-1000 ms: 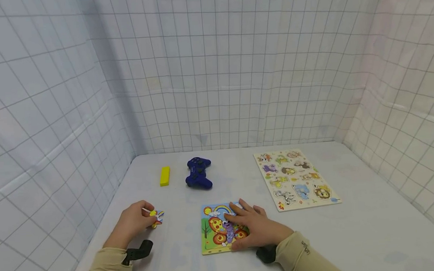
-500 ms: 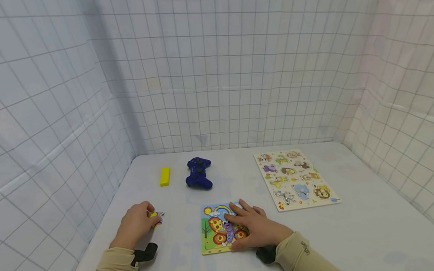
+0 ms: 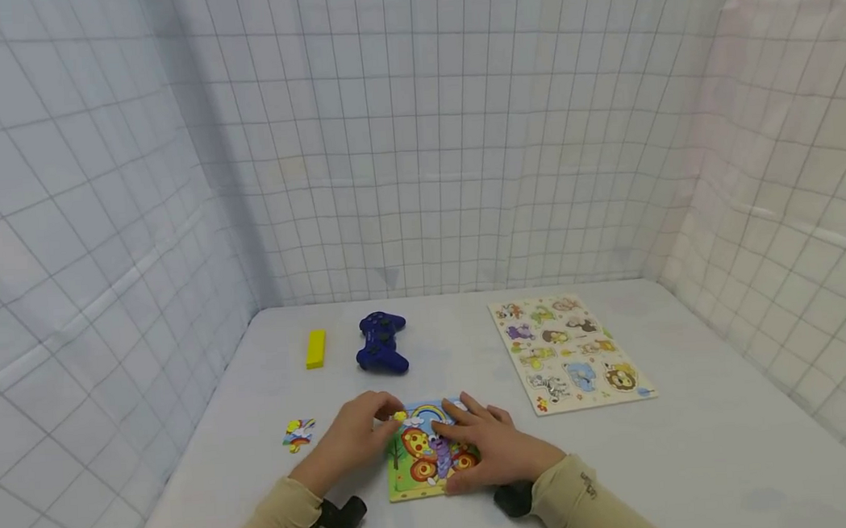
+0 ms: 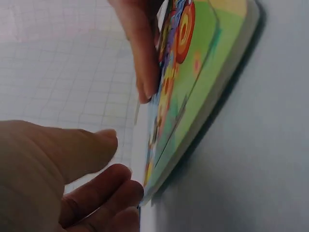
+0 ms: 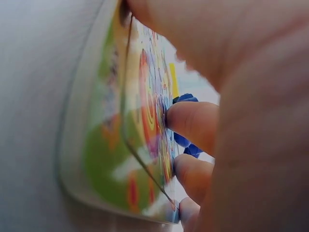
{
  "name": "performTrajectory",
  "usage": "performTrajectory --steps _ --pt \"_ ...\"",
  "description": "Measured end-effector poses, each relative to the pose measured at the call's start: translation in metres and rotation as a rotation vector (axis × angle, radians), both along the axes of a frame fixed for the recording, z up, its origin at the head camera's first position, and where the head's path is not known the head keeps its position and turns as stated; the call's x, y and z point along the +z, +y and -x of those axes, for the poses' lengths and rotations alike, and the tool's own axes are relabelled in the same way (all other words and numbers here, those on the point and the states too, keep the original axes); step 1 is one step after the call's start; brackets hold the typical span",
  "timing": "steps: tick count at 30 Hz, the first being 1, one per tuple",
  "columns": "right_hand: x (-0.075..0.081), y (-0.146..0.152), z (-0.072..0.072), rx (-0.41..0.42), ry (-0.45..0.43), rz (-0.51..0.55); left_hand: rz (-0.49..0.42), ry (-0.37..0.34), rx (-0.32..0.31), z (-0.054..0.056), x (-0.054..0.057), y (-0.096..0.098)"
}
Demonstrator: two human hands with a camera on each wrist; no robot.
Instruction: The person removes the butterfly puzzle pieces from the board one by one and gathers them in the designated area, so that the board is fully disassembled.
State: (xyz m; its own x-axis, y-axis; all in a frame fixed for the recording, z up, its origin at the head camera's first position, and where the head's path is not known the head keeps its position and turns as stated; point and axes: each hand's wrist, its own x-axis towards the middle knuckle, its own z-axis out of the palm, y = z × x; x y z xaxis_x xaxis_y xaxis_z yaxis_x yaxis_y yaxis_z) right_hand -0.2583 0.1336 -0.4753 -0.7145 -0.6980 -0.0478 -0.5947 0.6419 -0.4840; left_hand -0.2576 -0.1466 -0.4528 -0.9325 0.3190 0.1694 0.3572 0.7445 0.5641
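A butterfly jigsaw puzzle (image 3: 422, 463) lies flat in its tray board. My right hand (image 3: 494, 445) rests on its right side with the fingers spread, covering part of the picture. By the upper left corner is my left hand (image 3: 357, 433), its fingertips at the board's edge. In the left wrist view, the thumb (image 4: 91, 150) stands apart from the fingers, with nothing seen between them. A small colourful puzzle piece (image 3: 299, 435) lies on the table to the left of the left hand. The right wrist view shows the right fingertips (image 5: 190, 121) touching the puzzle's surface.
Behind the puzzle lie a yellow block (image 3: 315, 349) and a dark blue game controller (image 3: 381, 343). An animal puzzle board (image 3: 572, 353) is at the right on the white table (image 3: 697, 457). Gridded cloth walls (image 3: 416, 151) stand at the back and sides.
My left hand has let go of the small puzzle piece and moved right to the butterfly puzzle's upper left corner. The right hand stays on the puzzle. The head view has shifted slightly.
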Motion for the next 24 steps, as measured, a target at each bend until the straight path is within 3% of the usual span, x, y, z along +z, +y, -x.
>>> performTrajectory --steps 4,12,18,24 --pt "0.000 -0.001 -0.001 0.008 0.005 0.006 0.054 -0.029 -0.037 0.006 -0.009 0.017" --pt "0.001 0.003 -0.001 -0.048 -0.028 0.022 0.020 0.045 0.032 0.009 -0.027 0.026" --pt "0.004 0.010 0.000 -0.093 0.030 -0.014 0.005 0.060 0.060 0.008 -0.028 0.026" --pt "0.007 0.012 0.002 -0.085 0.019 -0.002 -0.004 0.055 0.073 0.009 -0.026 0.026"
